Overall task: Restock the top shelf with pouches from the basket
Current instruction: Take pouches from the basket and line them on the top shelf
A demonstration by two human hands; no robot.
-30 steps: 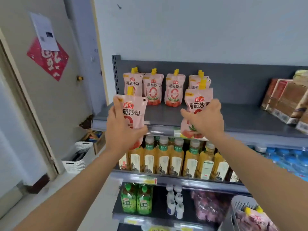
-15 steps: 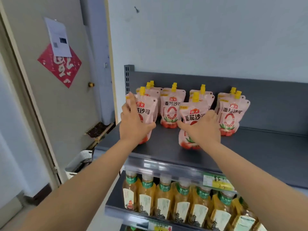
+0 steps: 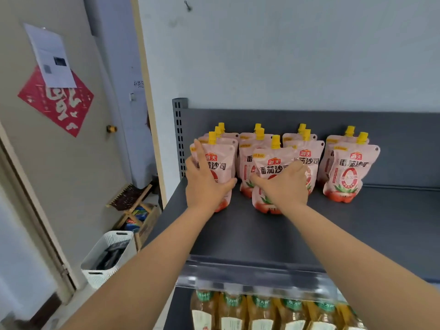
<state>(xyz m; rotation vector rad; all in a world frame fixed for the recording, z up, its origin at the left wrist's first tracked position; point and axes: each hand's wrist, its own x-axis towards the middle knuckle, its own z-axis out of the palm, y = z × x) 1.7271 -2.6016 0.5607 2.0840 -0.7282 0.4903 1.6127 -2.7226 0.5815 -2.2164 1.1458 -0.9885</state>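
Pink spouted pouches with yellow caps stand in rows at the back left of the dark grey top shelf (image 3: 297,236). My left hand (image 3: 206,184) grips the front pouch of the leftmost row (image 3: 220,163), which stands upright on the shelf. My right hand (image 3: 283,186) holds a second pouch (image 3: 269,163) upright in front of the two middle rows. Another row of pouches (image 3: 345,172) stands free at the right. The basket that supplies the pouches is out of view.
The shelf's front lip (image 3: 252,279) lies under my forearms, with yellow drink bottles (image 3: 259,313) on the shelf below. A white slatted bin (image 3: 107,258) and a wooden crate (image 3: 140,217) stand on the floor at the left by a door (image 3: 59,163).
Both hands carried their pouches from in front of the shelf edge up and back onto the top shelf, among the standing rows. My view rose and moved closer.
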